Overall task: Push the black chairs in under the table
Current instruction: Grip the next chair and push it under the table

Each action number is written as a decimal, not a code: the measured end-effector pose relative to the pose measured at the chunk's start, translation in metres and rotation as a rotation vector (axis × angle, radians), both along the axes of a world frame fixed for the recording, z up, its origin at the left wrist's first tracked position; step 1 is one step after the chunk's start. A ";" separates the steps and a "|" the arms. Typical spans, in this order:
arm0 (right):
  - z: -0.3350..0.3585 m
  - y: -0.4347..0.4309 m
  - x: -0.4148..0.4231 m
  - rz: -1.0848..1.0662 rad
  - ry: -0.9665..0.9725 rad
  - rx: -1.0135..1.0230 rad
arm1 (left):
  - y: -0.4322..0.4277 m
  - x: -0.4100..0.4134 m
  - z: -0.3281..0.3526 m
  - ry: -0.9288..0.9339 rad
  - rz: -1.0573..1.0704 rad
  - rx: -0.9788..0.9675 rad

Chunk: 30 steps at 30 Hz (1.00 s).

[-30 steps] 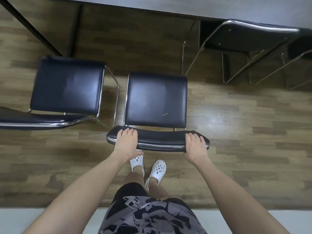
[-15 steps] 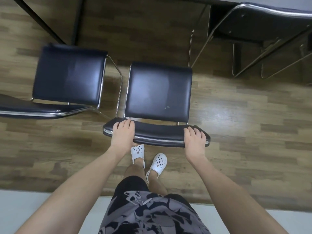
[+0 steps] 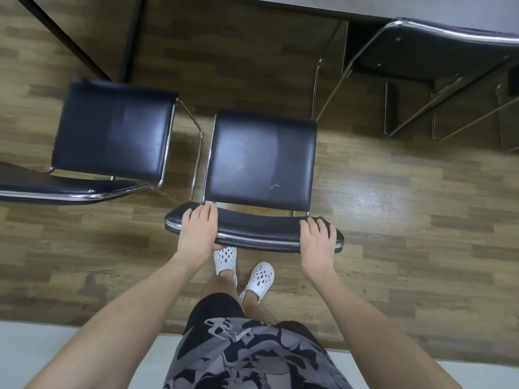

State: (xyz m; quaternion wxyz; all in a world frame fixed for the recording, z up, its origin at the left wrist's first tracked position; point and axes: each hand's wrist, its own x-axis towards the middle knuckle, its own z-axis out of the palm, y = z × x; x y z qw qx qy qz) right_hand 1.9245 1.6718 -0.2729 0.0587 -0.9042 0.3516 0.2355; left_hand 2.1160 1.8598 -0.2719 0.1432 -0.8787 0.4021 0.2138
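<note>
A black chair (image 3: 261, 161) with a chrome frame stands in front of me on the wood floor, its seat facing the grey table (image 3: 309, 4). My left hand (image 3: 199, 228) grips the left end of its backrest (image 3: 258, 228), fingers draped over the top. My right hand (image 3: 318, 240) grips the right end the same way. A second black chair (image 3: 112, 130) stands to the left, also out from the table. A third black chair (image 3: 438, 51) at the upper right sits pushed in under the table edge.
Dark table legs (image 3: 132, 37) slant down at the upper left, behind the left chair. My feet in white clogs (image 3: 259, 279) stand just behind the backrest. A pale floor strip (image 3: 42, 349) runs behind me.
Both hands stay on the backrest of the middle chair. My left foot has come up close under the backrest. The view has shifted slightly; the chair itself has hardly moved.
</note>
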 end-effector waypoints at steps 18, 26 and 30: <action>-0.007 -0.009 0.006 -0.067 -0.009 -0.063 | -0.012 0.004 -0.001 0.009 0.013 -0.014; -0.008 -0.044 0.025 -0.042 0.023 -0.079 | -0.042 0.021 -0.004 -0.001 0.033 0.013; -0.009 -0.057 0.034 -0.035 0.030 -0.078 | -0.053 0.030 -0.006 -0.027 0.024 0.018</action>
